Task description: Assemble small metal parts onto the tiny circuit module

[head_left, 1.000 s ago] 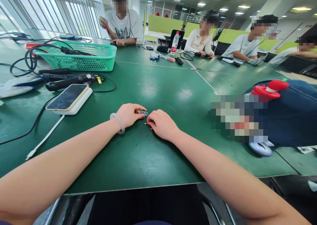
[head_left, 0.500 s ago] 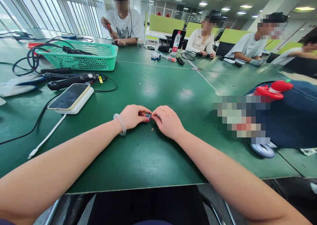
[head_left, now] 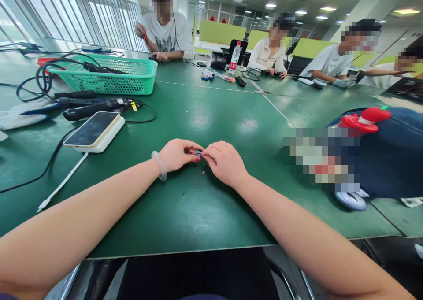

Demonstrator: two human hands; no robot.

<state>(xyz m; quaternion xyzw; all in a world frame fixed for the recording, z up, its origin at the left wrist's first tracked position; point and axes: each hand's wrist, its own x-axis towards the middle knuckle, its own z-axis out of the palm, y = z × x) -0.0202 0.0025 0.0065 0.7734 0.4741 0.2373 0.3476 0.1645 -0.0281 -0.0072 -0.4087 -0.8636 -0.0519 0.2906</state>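
Note:
Between my fingertips is a small dark part with shiny metal-like bits point(head_left: 198, 153), too small to name. My left hand point(head_left: 176, 154), with a pale bangle point(head_left: 160, 165) at the wrist, pinches it from the left. From the right, my right hand point(head_left: 224, 161) has its thumb and fingers pressed together at the part's edge; whether they grip the part itself or something tiny on it is hidden. A tiny copper-coloured piece point(head_left: 202, 173) lies on the green table point(head_left: 185, 220) just below the hands, with dark specks near it.
To the left, a phone point(head_left: 94, 128) rests on a white block beside a white cable point(head_left: 64, 181). Behind are black handheld tools point(head_left: 95, 108) and a green basket point(head_left: 145, 82) with cables. A blue-grey mouse point(head_left: 350, 200) and a dark blue bag point(head_left: 390, 159) lie right. Several people sit across.
My hands stay together around the small part, which has turned or shifted very slightly. At the far right, a co-worker's arm and the dark screen beside it have moved.

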